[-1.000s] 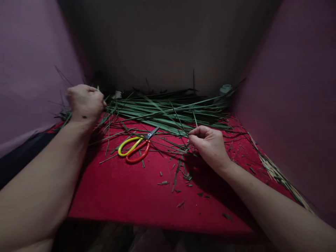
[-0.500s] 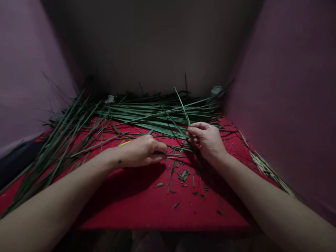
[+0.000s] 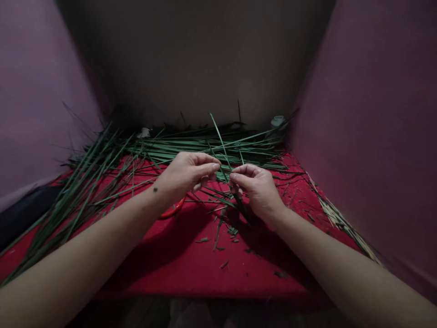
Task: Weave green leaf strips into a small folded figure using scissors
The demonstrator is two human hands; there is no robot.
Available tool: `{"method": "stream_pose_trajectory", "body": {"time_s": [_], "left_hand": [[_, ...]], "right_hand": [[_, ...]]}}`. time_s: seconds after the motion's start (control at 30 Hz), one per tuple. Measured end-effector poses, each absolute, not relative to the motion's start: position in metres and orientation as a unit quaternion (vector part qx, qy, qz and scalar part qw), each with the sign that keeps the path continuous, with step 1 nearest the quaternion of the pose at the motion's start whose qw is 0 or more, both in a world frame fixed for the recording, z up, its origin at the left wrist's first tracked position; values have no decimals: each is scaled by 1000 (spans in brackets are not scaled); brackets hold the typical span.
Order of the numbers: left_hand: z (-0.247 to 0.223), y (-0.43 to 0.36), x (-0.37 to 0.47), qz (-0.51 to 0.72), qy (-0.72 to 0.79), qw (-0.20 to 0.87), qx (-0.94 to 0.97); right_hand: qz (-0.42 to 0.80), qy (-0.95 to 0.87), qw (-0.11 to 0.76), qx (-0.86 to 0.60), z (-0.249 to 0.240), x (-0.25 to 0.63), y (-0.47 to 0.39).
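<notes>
Over the red tabletop (image 3: 153, 278), left fingers (image 3: 206, 169), pressed together, have moved nearer right fingers (image 3: 242, 180) pinching a green strip (image 3: 219, 135).

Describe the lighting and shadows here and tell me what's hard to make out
Head view: dim overall, the back wall dark grey; head view: dark shadows on the red surface below the left hand and right hand; head view: the green strips fade into gloom at the back, and the pale object at back right is too murky to identify.

Purple side walls (image 3: 372, 118), grey back wall (image 3: 198, 54), dim light
</notes>
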State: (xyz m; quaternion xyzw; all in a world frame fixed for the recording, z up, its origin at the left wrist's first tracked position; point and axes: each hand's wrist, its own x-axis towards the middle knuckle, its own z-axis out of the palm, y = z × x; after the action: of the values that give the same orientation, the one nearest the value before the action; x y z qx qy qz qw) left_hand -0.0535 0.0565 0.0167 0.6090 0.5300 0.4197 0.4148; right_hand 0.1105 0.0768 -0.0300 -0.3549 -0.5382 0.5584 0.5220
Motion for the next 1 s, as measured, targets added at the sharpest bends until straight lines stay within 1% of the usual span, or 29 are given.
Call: {"method": "stream_pose_trajectory", "body": {"time_s": [0.1, 0.2, 0.33, 0.53, 0.8, 1.0], "left_hand": [[13, 67, -48, 444, 491, 530, 530], [6, 73, -45, 453, 454, 575, 508], [2, 71, -41, 453, 446, 562, 529], [2, 68, -34, 449, 457, 477, 602], [-8, 74, -37, 503, 427, 515, 547], [-11, 72, -39, 482, 441, 536, 534]], "right_hand": [[559, -554, 508, -351, -29, 109, 73], [559, -567, 494, -351, -28, 109, 71], [555, -574, 491, -348, -28, 109, 72], [561, -557, 511, -338, -28, 109, 75], [605, -482, 545, -322, -27, 106, 77], [589, -494, 555, -320, -25, 105, 82]]}}
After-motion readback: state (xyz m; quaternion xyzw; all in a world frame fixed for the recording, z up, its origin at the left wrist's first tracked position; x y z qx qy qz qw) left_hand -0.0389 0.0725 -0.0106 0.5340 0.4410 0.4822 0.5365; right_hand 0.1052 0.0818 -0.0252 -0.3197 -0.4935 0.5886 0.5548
